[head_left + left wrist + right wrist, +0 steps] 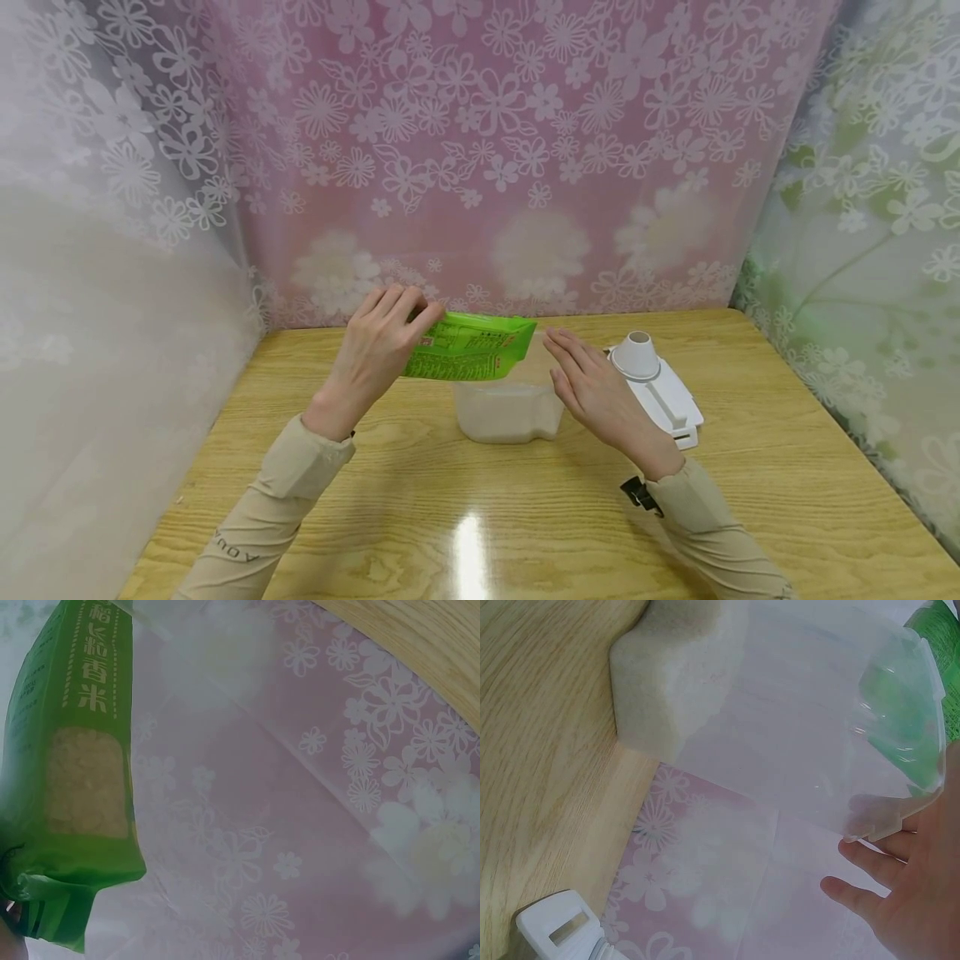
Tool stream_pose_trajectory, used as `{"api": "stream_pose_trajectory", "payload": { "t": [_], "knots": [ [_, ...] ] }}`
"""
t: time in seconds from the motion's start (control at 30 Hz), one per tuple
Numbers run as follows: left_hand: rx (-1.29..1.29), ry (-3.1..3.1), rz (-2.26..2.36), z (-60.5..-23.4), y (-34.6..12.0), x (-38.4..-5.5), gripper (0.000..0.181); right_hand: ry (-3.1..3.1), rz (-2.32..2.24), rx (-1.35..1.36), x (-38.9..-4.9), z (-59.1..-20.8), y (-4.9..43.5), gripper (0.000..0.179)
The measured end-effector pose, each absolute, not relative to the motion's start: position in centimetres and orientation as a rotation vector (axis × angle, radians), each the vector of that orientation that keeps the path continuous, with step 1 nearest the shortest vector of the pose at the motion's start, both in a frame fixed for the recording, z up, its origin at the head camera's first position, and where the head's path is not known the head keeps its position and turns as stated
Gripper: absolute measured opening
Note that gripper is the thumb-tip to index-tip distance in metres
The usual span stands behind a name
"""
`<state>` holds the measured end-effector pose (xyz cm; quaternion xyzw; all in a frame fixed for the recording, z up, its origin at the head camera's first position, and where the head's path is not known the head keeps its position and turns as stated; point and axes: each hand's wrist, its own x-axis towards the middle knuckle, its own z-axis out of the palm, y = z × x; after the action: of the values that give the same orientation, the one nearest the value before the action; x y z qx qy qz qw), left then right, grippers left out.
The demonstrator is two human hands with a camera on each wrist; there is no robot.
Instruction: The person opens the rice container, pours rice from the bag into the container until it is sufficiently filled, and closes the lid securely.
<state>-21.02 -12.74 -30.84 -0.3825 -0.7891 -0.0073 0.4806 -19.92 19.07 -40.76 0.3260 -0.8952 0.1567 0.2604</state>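
My left hand [375, 346] grips one end of a green bag of rice [468, 348], which lies nearly level above a clear plastic container [502, 412]. In the left wrist view, grains show through a window in the rice bag [86, 784]. The bag's far end reaches over the container's mouth. Pale rice covers the container's bottom, seen through its wall [780, 712] in the right wrist view. My right hand [596, 387] is at the container's right side, fingers extended, with fingertips [847, 847] touching the rim from outside. The bag's opening is hidden in the head view.
A white lid [663, 412] with a cone-shaped spout [637, 358] lies on the wooden table [360, 492], right of the container and beyond my right hand. Flowered curtains [480, 167] close in the table at the back and both sides.
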Motion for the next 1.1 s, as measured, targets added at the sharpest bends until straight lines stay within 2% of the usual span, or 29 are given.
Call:
{"api": "stream_pose_trajectory", "payload": {
  "t": [0.4, 1.1],
  "knots": [
    [-0.924, -1.927, -0.015, -30.75, -12.74, -20.97, 0.005, -2.435, 0.420, 0.880, -19.90, -40.71, 19.06, 0.047],
    [-0.944, -1.933, -0.025, -30.69, -12.88, -21.05, 0.012, -2.417, 0.432, 0.888, -20.00, -40.74, 19.02, 0.046]
  ]
}}
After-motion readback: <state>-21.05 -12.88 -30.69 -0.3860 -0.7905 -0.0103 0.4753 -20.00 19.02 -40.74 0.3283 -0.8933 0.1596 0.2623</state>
